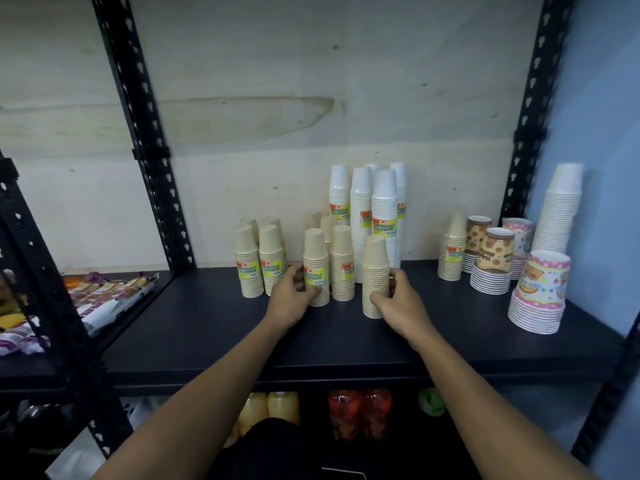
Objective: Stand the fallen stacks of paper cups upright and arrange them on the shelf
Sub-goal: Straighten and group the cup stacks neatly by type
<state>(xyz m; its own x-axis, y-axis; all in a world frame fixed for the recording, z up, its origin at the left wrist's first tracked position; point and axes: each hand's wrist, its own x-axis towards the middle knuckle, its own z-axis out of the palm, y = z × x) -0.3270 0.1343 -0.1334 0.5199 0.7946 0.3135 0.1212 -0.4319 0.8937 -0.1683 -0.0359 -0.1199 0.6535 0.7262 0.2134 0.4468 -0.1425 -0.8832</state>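
Several upright stacks of paper cups stand on the dark shelf (194,327). My left hand (292,297) grips the lower part of a beige stack (316,258) that carries a yellow-green label. My right hand (398,303) holds the base of another beige stack (375,268), which stands nearest the front. A third beige stack (342,265) is between and behind them. Two more beige stacks (258,261) stand to the left, and tall white stacks (374,209) rise at the back.
A beige stack (452,249), brown patterned cups (491,261), pink patterned cups (540,292) and a tall cream stack (561,209) fill the right. Black slotted uprights (145,140) frame the bay. Wrapped snacks (110,296) lie at left; bottles (360,414) sit on the shelf below.
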